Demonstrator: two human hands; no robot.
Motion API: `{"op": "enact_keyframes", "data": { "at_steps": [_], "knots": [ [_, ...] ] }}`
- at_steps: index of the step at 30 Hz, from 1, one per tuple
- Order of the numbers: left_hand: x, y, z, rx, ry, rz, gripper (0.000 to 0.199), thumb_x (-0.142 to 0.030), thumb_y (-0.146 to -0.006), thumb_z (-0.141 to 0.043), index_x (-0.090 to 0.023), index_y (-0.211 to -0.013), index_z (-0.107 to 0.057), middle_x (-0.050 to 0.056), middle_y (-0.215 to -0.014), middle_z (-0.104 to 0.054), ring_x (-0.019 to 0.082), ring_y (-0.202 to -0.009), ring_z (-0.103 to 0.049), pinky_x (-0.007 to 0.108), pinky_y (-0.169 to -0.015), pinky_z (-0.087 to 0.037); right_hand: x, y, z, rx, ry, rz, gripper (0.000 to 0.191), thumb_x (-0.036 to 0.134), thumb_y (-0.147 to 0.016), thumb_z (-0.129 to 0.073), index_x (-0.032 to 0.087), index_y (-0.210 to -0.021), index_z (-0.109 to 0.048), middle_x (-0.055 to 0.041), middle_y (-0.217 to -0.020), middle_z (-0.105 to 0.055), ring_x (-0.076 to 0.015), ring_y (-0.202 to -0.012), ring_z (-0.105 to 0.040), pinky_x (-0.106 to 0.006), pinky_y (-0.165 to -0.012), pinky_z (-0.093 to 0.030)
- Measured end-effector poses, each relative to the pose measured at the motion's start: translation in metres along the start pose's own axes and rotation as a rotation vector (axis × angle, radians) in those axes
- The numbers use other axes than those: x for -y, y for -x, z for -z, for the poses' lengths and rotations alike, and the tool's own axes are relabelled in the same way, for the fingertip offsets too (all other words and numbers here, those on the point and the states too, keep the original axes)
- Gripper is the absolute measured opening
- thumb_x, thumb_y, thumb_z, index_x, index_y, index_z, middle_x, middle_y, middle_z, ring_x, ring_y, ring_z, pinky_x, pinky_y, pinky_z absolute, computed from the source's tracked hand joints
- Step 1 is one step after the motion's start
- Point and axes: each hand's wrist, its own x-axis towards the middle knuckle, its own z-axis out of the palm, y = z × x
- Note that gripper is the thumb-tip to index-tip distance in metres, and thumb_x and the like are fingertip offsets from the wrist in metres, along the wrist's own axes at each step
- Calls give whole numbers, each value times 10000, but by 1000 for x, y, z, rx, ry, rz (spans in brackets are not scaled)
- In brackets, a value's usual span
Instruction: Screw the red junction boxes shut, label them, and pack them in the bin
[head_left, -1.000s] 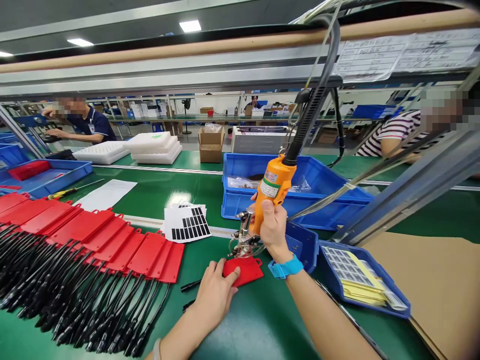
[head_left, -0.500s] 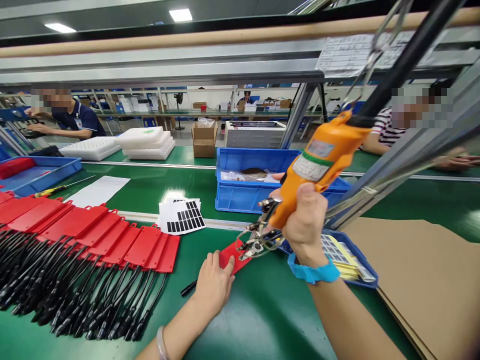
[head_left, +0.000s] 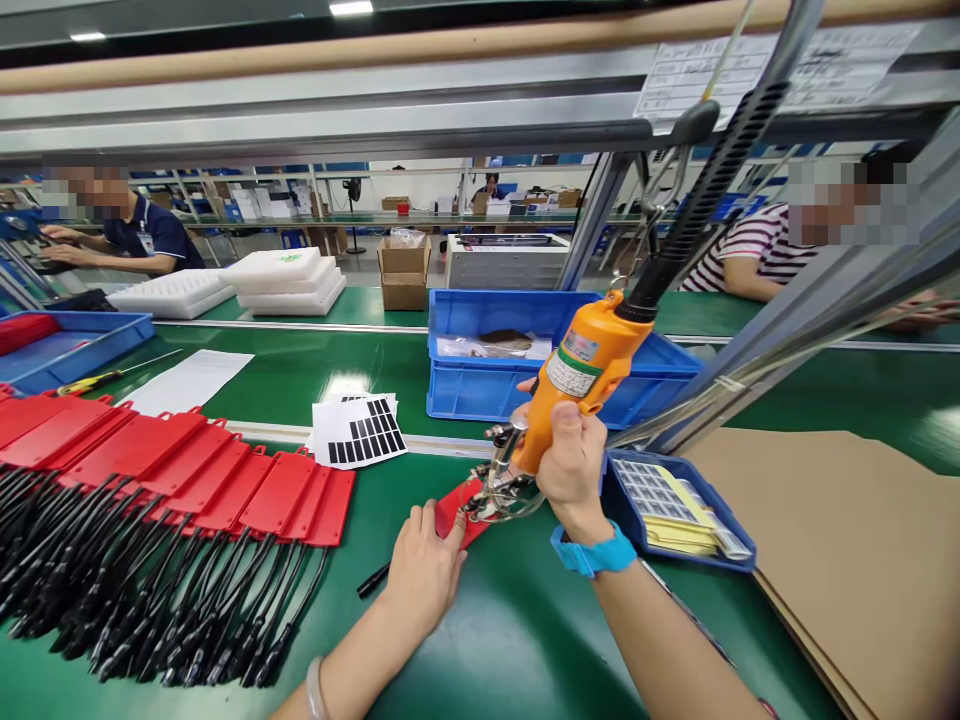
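The green table [head_left: 547,640] spreads out beneath all your fingers, with bare surface to the near side of both hands. Well to the left of your left fingers lies the row of red cases [head_left: 161,450], black leads trailing toward you; a strip of open green separates its nearest case from those fingers. The cardboard [head_left: 847,530] lies well to the right of your right fingers. Just beyond your right fingers, the front wall of the blue bin [head_left: 480,388] limits the room on the far side, and the small blue tray [head_left: 705,560] sits close to their right.

Your right hand [head_left: 574,455] is wrapped round the orange driver [head_left: 576,375], thumb over its near side; the tool leans, metal nose down and to the left. Your left hand [head_left: 426,560] rests with bent fingers on the red case [head_left: 451,503], its thumb set apart from the index finger; whether they pinch an edge, you can't tell. That case lies just ahead of your left fingers, partly covered, its long axis rising away to the right beneath the nose. The black plug [head_left: 373,580] points out left of your left fingers, toward you.
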Motion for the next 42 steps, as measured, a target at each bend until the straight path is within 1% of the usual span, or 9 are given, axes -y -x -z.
{"op": "enact_keyframes", "data": {
  "at_steps": [8,13,16,19,23,27,32,37,42],
  "knots": [
    [-1,0,4,10,-11,8,401,-255,-906,-563,-243,-1307,-563,139,-1261,-497,287,-1039,-504,426,-860,-515,-7,11,-4,19,-33,-7,472,672,-845,-533,209,-935,-557,16,-596,-526,-132,-428,-503,-228,-345,-402],
    [5,0,-3,-63,-4,-28,409,-240,-906,-577,-227,-1314,-555,177,-1348,-472,304,-1062,-519,443,-863,-511,3,15,0,38,-66,37,446,614,-868,-542,184,-973,-598,14,-595,-528,-123,-391,-482,-227,-312,-385],
    [12,-2,-7,-101,-21,-121,435,-223,-925,-552,-227,-1358,-515,192,-1414,-437,298,-1074,-528,451,-886,-505,24,3,-4,7,-92,106,423,578,-893,-525,190,-1035,-619,6,-634,-552,-130,-412,-506,-231,-311,-391],
    [17,-4,-11,-113,-33,-196,475,-204,-933,-542,-239,-1402,-470,184,-1423,-446,287,-1088,-535,440,-917,-497,46,-18,-17,-35,-114,191,381,554,-908,-519,210,-993,-660,4,-646,-544,-135,-440,-524,-244,-333,-419],
    [18,-4,-15,-135,-19,-144,519,-233,-913,-596,-322,-1406,-462,166,-1415,-461,312,-1133,-529,462,-917,-494,62,-40,-37,-56,-106,261,414,600,-885,-540,233,-992,-698,2,-645,-554,-126,-410,-502,-262,-336,-423],
    [17,-4,-18,-147,-20,-89,506,-277,-914,-604,-384,-1390,-470,171,-1379,-490,330,-1128,-537,478,-894,-491,65,-47,-48,-27,-120,271,447,637,-860,-560,230,-995,-686,18,-590,-535,-134,-417,-514,-265,-352,-432],
    [17,-4,-20,-137,-3,-71,484,-297,-921,-594,-396,-1380,-477,170,-1357,-498,323,-1119,-534,465,-882,-488,55,-42,-54,-9,-107,238,480,645,-862,-550,212,-1034,-665,25,-583,-556,-129,-439,-523,-260,-394,-458],
    [14,-3,-25,-126,-24,-64,540,-303,-917,-606,-409,-1414,-424,150,-1279,-528,330,-1167,-505,486,-907,-470,23,-26,-61,15,-100,130,471,627,-874,-536,187,-1012,-632,29,-568,-544,-129,-434,-526,-257,-397,-450],
    [10,-3,-25,-112,-67,-40,539,-253,-938,-563,-416,-1427,-405,134,-1195,-559,303,-1087,-539,466,-882,-478,-6,-13,-64,50,-100,49,467,644,-863,-531,200,-980,-615,24,-574,-545,-148,-455,-555,-264,-400,-442]
  ]
}}
